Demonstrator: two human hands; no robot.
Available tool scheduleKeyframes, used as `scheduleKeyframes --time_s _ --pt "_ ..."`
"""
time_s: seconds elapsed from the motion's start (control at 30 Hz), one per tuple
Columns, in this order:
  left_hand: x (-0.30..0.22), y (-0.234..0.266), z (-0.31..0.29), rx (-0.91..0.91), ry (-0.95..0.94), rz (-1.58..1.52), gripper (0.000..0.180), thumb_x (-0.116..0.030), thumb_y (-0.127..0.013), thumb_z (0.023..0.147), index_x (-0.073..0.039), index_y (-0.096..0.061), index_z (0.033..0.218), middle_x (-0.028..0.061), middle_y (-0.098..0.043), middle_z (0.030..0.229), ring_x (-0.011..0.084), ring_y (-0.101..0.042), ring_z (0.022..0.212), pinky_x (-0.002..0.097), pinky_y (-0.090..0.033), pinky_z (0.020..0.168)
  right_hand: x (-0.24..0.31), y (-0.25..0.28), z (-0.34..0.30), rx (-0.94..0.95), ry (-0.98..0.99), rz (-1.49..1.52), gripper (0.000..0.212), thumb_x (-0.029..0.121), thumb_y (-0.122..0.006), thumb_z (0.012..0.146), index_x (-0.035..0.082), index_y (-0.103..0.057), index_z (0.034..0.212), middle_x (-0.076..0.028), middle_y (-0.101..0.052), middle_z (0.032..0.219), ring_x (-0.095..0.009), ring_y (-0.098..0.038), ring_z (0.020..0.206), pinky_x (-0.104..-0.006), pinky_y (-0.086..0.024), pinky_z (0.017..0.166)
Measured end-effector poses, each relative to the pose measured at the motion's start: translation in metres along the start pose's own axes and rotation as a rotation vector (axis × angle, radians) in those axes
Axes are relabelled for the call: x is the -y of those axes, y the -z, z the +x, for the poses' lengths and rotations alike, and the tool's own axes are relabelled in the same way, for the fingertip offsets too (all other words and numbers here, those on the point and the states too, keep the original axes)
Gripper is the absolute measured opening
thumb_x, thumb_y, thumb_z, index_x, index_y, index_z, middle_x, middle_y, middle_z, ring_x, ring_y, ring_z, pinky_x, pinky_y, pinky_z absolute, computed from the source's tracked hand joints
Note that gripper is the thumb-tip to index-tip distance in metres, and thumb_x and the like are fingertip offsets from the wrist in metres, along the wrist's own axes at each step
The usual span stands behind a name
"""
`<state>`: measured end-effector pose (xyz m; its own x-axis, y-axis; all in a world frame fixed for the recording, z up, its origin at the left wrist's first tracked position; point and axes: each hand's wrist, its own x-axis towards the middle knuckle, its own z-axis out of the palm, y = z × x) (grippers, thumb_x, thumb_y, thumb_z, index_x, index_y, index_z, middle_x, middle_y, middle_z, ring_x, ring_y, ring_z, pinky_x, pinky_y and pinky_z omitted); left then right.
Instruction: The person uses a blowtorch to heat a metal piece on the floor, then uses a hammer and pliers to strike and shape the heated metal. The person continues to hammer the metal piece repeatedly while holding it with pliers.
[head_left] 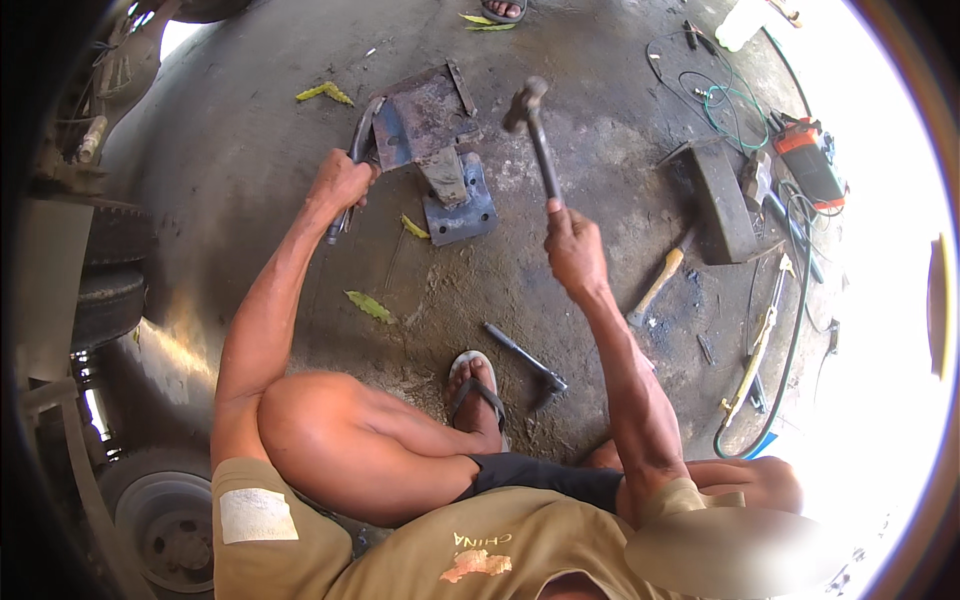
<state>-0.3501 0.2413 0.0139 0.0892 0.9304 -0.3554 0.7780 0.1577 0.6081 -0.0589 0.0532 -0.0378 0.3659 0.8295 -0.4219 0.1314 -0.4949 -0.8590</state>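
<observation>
My left hand (342, 183) is closed around the handles of grey metal pliers (366, 128). Their upper end meets the left edge of a rusty steel bracket (425, 112) on the ground; whether the jaws clamp it, I cannot tell. A grey block joins this bracket to a bluish plate with holes (470, 215), nearer to me. In my right hand (577, 252) is a hammer (541, 150), gripped low on its handle. Its head is raised to the right of the bracket, apart from it. A socket wrench (522, 354) lies beside my sandalled foot.
On the right lie a steel channel (722, 205), a wooden handle (657, 287), a heavy hammer head (757, 178) and a yellow torch-like tool (752, 360). An orange-and-black machine (810, 165) stands among cables. Tyres (108, 305) line the left side. Another person's foot (503, 8) shows at the far edge.
</observation>
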Motion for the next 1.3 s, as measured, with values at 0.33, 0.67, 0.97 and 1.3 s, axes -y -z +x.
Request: scheduleKeyframes --time_s 0.33,0.67,0.97,1.3 --pt "-0.005 -0.006 -0.003 0.004 -0.006 -0.006 0.024 -0.015 -0.061 0.081 0.003 -0.061 0.066 0.0084 -0.059 0.057 0.0188 -0.061 0.049 0.0359 -0.049 0.051 0.052 0.016 0.012 -0.298 0.759 0.41 0.042 0.042 -0.043 0.107 0.008 -0.049 0.082 0.0 -0.051 0.063 -0.006 -0.047 0.05 -0.0249 -0.041 0.043" --pt "-0.005 -0.001 -0.003 -0.037 0.002 -0.01 0.021 -0.011 -0.059 0.085 0.005 -0.064 0.072 0.0068 -0.057 0.06 0.0172 -0.056 0.051 0.0344 -0.046 0.048 -0.024 -0.024 0.009 0.032 -0.006 -0.283 0.056 0.046 -0.047 0.102 -0.004 -0.069 0.092 -0.028 -0.069 0.082 -0.044 -0.068 0.075 -0.0521 -0.051 0.071" --pt "0.004 -0.002 -0.003 -0.056 0.033 -0.008 0.025 -0.016 -0.062 0.079 0.004 -0.062 0.066 0.0095 -0.059 0.057 0.0197 -0.061 0.049 0.0358 -0.049 0.051 0.072 0.036 -0.043 -0.204 0.574 0.508 0.045 0.048 -0.048 0.104 0.007 -0.048 0.084 0.003 -0.047 0.06 -0.006 -0.043 0.05 -0.0249 -0.037 0.045" --pt "-0.012 0.007 -0.013 -0.092 0.079 0.164 0.027 -0.017 -0.062 0.077 0.005 -0.06 0.062 0.0148 -0.06 0.055 0.0245 -0.065 0.05 0.0386 -0.052 0.054 -0.092 -0.056 -0.028 0.09 0.088 -0.454 0.057 0.05 -0.048 0.101 -0.004 -0.066 0.098 -0.029 -0.068 0.08 -0.049 -0.067 0.078 -0.0523 -0.051 0.067"
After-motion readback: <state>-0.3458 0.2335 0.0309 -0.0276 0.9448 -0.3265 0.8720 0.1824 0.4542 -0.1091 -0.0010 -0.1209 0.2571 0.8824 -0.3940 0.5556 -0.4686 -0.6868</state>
